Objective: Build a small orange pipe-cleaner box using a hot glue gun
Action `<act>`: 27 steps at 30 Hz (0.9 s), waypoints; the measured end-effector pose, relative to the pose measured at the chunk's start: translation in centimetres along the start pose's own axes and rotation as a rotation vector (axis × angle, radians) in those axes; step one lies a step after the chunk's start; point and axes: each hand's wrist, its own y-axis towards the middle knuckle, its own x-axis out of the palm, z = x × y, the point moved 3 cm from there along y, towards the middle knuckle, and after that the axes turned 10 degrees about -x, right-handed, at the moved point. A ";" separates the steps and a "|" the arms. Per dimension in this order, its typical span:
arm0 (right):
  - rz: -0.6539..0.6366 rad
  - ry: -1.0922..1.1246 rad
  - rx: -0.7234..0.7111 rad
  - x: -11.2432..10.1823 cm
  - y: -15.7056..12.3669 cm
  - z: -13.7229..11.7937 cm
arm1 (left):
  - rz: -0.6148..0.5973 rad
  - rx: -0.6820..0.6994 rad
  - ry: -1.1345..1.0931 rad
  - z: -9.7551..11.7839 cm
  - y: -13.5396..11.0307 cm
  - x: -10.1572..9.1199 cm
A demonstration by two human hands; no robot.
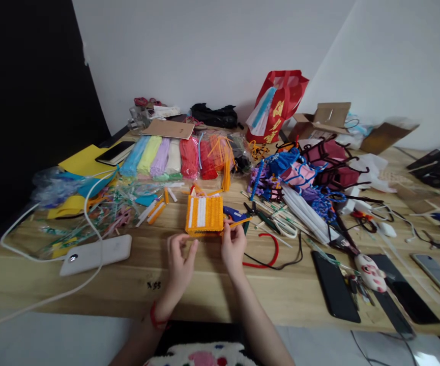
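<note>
A small house-like box of orange and white pipe cleaners (pixel 204 213) stands on the table in front of me. My left hand (pixel 180 260) is just below its front left corner, thumb and fingers apart, with nothing seen between them; whether the fingertips touch the box I cannot tell. By the box's front right corner, my right hand (pixel 233 246) pinches an orange pipe cleaner (pixel 241 221) that sticks out to the right. Behind that hand lies a blue glue gun (pixel 235 213), partly hidden. A bent red pipe cleaner (pixel 275 249) lies to the right.
Bundles of coloured pipe cleaners (pixel 158 156) line the back. On the left are a white power bank (pixel 97 255) with a cable and loose plastic wrappers. Pliers (pixel 265 219), scissors (pixel 286 229), finished pipe-cleaner pieces (pixel 292 170) and a black phone (pixel 335 286) occupy the right.
</note>
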 end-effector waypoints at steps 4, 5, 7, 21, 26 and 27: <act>0.004 0.008 -0.021 0.0 0.0 0.0 | -0.389 -0.386 -0.254 -1.3 -0.6 1.5; 0.003 0.012 -0.021 0.0 0.0 0.0 | -0.407 -0.422 -0.264 -1.3 -0.6 1.7; -0.001 0.016 -0.022 0.0 -0.1 0.0 | -0.393 -0.434 -0.246 -1.1 -0.5 1.7; 0.009 -0.018 -0.032 -0.1 -0.3 0.2 | -0.552 -0.527 -0.254 -0.1 -0.8 2.0; 0.000 -0.011 -0.045 0.0 -0.3 0.3 | -0.531 -0.392 -0.208 0.4 -0.7 1.6; 0.000 -0.007 -0.044 0.0 -0.3 0.2 | -0.522 -0.362 -0.190 0.4 -0.6 1.6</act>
